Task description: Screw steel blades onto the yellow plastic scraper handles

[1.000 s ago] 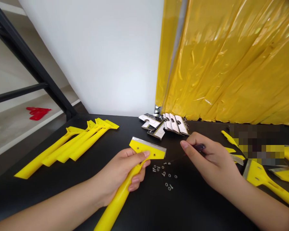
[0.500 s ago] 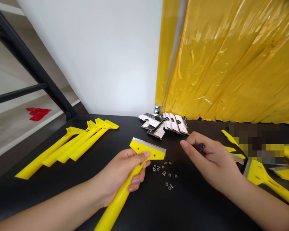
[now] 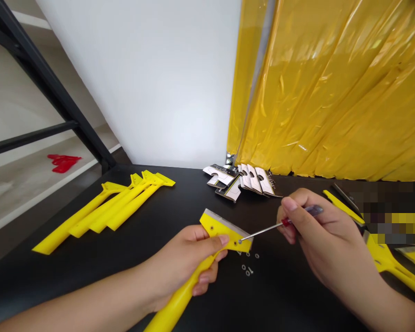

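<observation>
My left hand [image 3: 193, 258] is closed around the neck of a yellow scraper [image 3: 224, 229], its thumb pressed on the head. A metal blade [image 3: 224, 220] runs along the scraper's far edge, and two dark holes show in the head. In my right hand [image 3: 314, 230] is a screwdriver [image 3: 264, 230] with a dark see-through handle and a red collar. Its thin shaft points left, and a small screw [image 3: 240, 241] appears at its tip, over the scraper head beside the right hole. Loose nuts and screws [image 3: 248, 271] lie on the black table under the scraper, partly hidden by it.
Several yellow scraper handles [image 3: 90, 207] lie side by side at the left. Black-and-white cards [image 3: 252, 180] are piled at the back. Bladed yellow scrapers [image 3: 383, 253] lie at the right, partly blurred out. A white panel [image 3: 166, 83] and yellow plastic wrap [image 3: 332, 92] stand behind.
The scraper head has moved right and nearer and turned clockwise. My right hand has shifted right, and the screwdriver's shaft now shows, with its tip at the scraper head.
</observation>
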### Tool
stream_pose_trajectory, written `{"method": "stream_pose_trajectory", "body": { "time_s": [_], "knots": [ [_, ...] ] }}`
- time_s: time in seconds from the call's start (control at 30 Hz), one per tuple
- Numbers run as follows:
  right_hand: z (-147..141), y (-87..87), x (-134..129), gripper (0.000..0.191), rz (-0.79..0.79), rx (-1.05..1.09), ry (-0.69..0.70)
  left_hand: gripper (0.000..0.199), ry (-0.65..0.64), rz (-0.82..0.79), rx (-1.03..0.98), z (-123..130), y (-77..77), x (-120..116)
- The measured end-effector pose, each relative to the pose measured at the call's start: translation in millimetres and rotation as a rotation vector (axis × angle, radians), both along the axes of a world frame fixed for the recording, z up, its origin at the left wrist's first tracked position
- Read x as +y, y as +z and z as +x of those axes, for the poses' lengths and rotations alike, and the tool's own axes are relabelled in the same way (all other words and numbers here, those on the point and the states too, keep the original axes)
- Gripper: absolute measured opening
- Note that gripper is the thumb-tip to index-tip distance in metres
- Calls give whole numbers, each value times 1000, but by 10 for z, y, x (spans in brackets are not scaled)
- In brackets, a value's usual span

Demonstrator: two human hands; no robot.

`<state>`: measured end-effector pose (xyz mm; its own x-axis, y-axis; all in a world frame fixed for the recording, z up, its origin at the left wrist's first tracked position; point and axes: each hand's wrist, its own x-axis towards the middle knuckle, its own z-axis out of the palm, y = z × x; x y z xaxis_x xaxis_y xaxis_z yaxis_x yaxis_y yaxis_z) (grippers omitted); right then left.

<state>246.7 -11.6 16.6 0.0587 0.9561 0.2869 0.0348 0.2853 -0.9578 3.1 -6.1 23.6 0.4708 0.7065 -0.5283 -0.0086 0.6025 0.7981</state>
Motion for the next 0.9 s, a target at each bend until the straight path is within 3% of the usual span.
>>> {"method": "stream_pose_trajectory", "body": {
  "time_s": [0.5,0.73,0.9],
  "knots": [
    [-30,14,-18,32,7,-113,10,42,-50,-28,9,-7,0,-12],
    [8,102,-150,25,242,-457,-28,40,-31,-15,38,-12,-9,-5],
    [7,170,-192,13,413,-561,81,40,-42,17,37,-11,-16,-5]
  ]
}}
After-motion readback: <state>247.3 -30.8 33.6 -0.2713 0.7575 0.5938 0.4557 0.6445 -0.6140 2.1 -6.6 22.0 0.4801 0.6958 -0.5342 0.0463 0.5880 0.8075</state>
